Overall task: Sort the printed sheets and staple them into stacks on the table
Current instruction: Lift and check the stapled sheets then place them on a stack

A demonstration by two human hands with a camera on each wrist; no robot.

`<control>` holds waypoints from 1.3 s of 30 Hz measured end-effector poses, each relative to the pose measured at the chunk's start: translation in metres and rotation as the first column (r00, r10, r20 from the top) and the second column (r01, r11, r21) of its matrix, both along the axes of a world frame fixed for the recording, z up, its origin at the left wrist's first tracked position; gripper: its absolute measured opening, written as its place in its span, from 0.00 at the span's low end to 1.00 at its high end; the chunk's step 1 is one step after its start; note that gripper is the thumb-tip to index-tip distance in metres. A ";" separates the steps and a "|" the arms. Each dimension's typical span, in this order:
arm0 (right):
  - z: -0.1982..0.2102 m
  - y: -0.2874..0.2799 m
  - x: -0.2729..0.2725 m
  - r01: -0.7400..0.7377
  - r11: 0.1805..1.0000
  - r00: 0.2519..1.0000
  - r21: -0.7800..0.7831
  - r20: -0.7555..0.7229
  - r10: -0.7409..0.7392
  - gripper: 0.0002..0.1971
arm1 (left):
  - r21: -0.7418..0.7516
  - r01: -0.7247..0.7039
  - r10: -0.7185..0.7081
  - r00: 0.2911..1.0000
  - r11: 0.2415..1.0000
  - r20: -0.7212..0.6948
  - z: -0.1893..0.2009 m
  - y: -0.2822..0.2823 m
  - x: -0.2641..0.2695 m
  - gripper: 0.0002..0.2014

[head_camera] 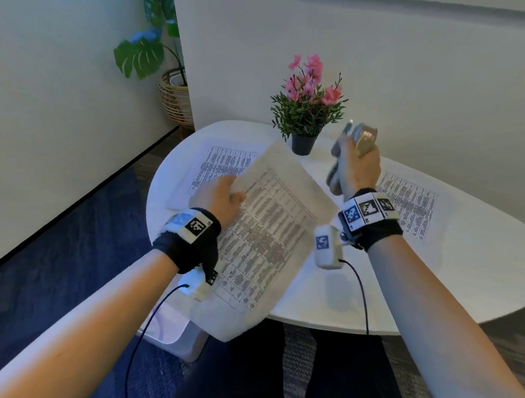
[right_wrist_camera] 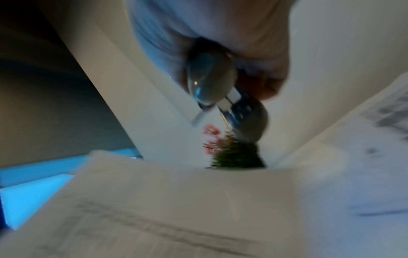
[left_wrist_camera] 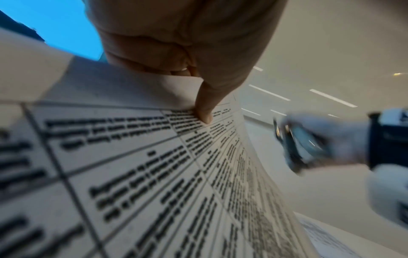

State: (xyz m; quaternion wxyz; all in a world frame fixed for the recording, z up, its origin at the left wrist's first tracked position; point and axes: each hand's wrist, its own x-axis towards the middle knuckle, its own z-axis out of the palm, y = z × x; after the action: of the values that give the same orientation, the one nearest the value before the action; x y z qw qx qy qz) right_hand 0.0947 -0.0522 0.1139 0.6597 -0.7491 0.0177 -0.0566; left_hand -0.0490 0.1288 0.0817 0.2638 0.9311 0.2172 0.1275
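My left hand point(head_camera: 221, 195) pinches a printed sheet point(head_camera: 266, 238) with a table of text by its left edge and holds it tilted above the white table point(head_camera: 486, 266). In the left wrist view the thumb point(left_wrist_camera: 205, 111) presses on the sheet point(left_wrist_camera: 137, 174). My right hand point(head_camera: 360, 166) grips a grey stapler point(head_camera: 348, 151), raised above the table to the right of the held sheet. The right wrist view shows the stapler point(right_wrist_camera: 223, 90) blurred, its mouth pointing away over the sheet point(right_wrist_camera: 172, 209). More printed sheets lie flat at the far left point(head_camera: 223, 167) and at the right point(head_camera: 413, 206).
A small dark pot with pink flowers point(head_camera: 308, 105) stands at the table's far edge between both hands. A leafy plant in a wicker basket point(head_camera: 173, 97) stands on the floor by the wall corner. Blue carpet point(head_camera: 60, 255) lies left of the table.
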 end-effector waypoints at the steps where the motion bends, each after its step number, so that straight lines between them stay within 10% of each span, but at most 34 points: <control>1: -0.011 -0.006 0.007 -0.003 0.988 0.995 -0.154 -0.100 -0.013 0.23 | -0.002 -0.038 0.038 0.999 0.999 0.011 0.000 0.011 -0.003 0.12; 5: -0.063 -0.028 0.019 -0.354 0.658 0.916 -0.664 -0.388 0.101 0.15 | -0.075 -0.146 0.151 0.987 0.986 0.061 0.011 0.044 -0.018 0.10; 10: -0.107 -0.032 0.025 -0.436 0.314 0.898 -0.844 -0.429 0.095 0.11 | -0.221 -0.120 0.182 0.942 0.968 0.282 0.033 0.061 -0.028 0.03; 13: -0.105 -0.016 0.021 -0.375 0.349 0.927 -0.858 -0.340 0.161 0.20 | -0.295 -0.090 0.206 0.897 0.951 0.390 0.045 0.069 -0.022 0.06; 15: -0.091 0.004 0.008 -0.417 0.530 0.903 -0.738 -0.273 0.331 0.30 | -0.415 -0.044 0.243 0.865 0.909 0.439 0.047 0.076 -0.014 0.07; 17: -0.077 0.030 -0.012 -0.629 0.738 0.769 -0.243 -0.328 0.548 0.34 | -0.530 -0.025 0.306 0.839 0.848 0.450 0.044 0.083 -0.006 0.10; 19: -0.074 0.055 -0.023 -0.700 0.713 0.666 0.046 -0.319 0.674 0.36 | -0.601 -0.025 0.367 0.812 0.799 0.453 0.038 0.091 0.001 0.09; 21: -0.077 0.074 -0.026 -0.719 0.695 0.675 -0.017 -0.258 0.692 0.41 | -0.630 -0.045 0.418 0.786 0.775 0.457 0.030 0.101 0.005 0.07; 25: -0.081 0.103 -0.010 -0.611 0.747 0.787 -0.263 -0.099 0.609 0.13 | -0.680 -0.178 0.558 0.732 0.711 0.392 -0.008 0.132 -0.004 0.13; 28: -0.073 0.123 0.004 -0.568 0.768 0.817 -0.295 -0.085 0.571 0.08 | -0.677 -0.346 0.636 0.734 0.650 0.236 -0.068 0.156 -0.015 0.35; 35: -0.092 0.153 0.041 -0.529 0.765 0.830 -0.368 -0.412 0.376 0.06 | -0.334 -0.416 0.417 0.906 0.846 -0.071 -0.124 0.111 -0.058 0.17; 39: -0.104 0.156 0.040 -0.542 0.694 0.803 -0.474 -0.537 0.259 0.22 | -0.252 -0.405 0.411 0.911 0.879 -0.030 -0.149 0.108 -0.061 0.19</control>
State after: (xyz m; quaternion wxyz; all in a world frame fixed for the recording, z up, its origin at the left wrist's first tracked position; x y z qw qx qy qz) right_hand 0.1351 0.1037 0.0095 0.3581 -0.8974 -0.0248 0.2566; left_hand -0.1099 0.2364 -0.0675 0.3501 0.8216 0.4195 0.1625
